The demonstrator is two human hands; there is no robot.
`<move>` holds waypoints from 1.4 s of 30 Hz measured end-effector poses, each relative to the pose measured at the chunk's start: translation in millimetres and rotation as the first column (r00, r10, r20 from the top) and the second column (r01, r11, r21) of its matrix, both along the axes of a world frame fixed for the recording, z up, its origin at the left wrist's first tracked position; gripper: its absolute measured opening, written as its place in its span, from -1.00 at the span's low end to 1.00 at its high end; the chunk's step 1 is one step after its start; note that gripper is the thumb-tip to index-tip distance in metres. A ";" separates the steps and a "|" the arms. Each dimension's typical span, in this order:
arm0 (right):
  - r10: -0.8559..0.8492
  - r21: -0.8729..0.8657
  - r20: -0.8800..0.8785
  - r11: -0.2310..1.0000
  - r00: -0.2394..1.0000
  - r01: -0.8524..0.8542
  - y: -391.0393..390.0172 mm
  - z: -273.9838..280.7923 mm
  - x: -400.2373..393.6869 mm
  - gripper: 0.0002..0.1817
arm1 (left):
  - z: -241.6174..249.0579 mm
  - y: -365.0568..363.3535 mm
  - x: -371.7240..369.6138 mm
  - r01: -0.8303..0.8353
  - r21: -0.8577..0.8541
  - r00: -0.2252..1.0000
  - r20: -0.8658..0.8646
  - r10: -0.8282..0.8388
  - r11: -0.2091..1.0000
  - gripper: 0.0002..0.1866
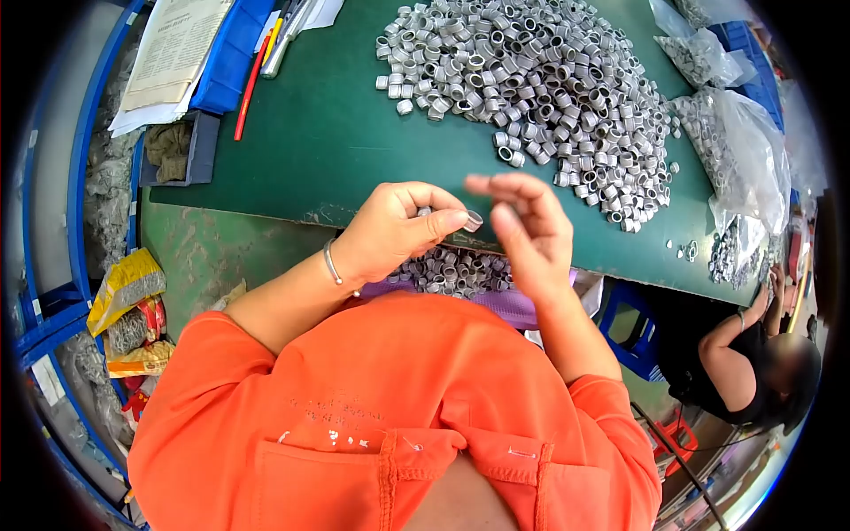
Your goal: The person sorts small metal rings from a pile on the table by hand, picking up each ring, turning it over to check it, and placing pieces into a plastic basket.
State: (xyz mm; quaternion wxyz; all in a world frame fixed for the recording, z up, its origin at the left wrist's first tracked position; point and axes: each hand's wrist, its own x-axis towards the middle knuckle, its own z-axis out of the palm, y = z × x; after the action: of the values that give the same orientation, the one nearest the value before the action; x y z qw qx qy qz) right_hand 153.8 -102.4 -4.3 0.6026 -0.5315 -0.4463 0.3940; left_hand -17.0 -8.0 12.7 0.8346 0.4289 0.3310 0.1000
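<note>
Pinching rings over the table edge — left fingers narrow, right fingers spread.

Left hand, pinching a metal ring above the near edge of the green table; right hand, fingers parted, just beside. Heap of similar rings beyond; at right, plastic bags of small parts.

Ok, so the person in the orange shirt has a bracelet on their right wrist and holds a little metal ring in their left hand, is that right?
Nearly: the head view shows the bracelet on the left wrist. The little metal ring is in the left hand.
</note>
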 end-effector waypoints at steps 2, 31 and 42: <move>-0.186 0.157 0.606 0.981 0.773 0.113 17.7 -3.9 16.3 -0.73 | 3.9 -1.0 1.7 0.016 0.188 0.998 -0.062 -0.004 0.982 -0.83; -0.103 -0.344 -0.363 0.939 0.926 -0.030 -9.4 -8.0 32.3 -0.82 | 5.4 3.6 13.0 0.286 0.756 0.958 -0.241 -0.155 0.589 -0.94; -0.051 -0.227 -0.730 0.959 0.681 -0.171 -31.3 -7.6 38.6 -0.84 | 8.4 3.1 17.1 0.302 0.736 0.953 -0.245 -0.178 0.606 -0.89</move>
State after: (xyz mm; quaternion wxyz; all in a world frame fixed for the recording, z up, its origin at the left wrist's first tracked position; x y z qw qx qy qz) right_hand 192.4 -133.7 -11.9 0.6361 -0.3945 -0.1271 0.6509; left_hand 0.1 -4.9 21.1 0.5532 0.7878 0.2569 0.0856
